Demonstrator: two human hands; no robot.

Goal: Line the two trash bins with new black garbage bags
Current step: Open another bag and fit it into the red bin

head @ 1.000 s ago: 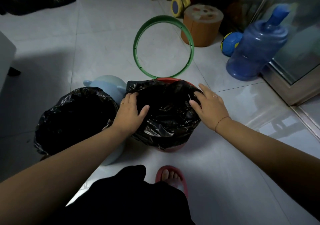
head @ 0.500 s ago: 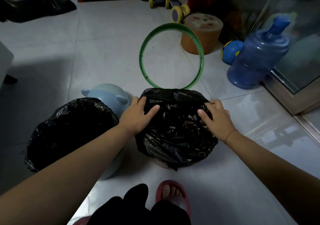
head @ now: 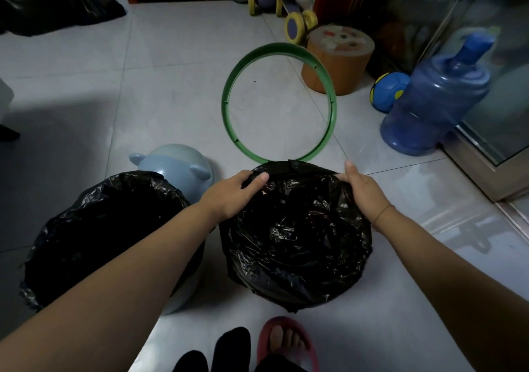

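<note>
Left hand (head: 233, 192) and right hand (head: 362, 189) both pinch the bag (head: 297, 228) at the bin's far rim. Risk: thin film may tear or slip inward if overstretched, since the green ring (head: 279, 102) is not yet fitted.

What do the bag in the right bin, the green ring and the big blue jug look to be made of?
Black bag: thin plastic film, glossy, crinkled with sharp highlights.
Green ring: apparently rigid moulded plastic, smooth, with notches along its inner edge.
Blue water jug: translucent blue plastic, ribbed, faintly shiny.
</note>
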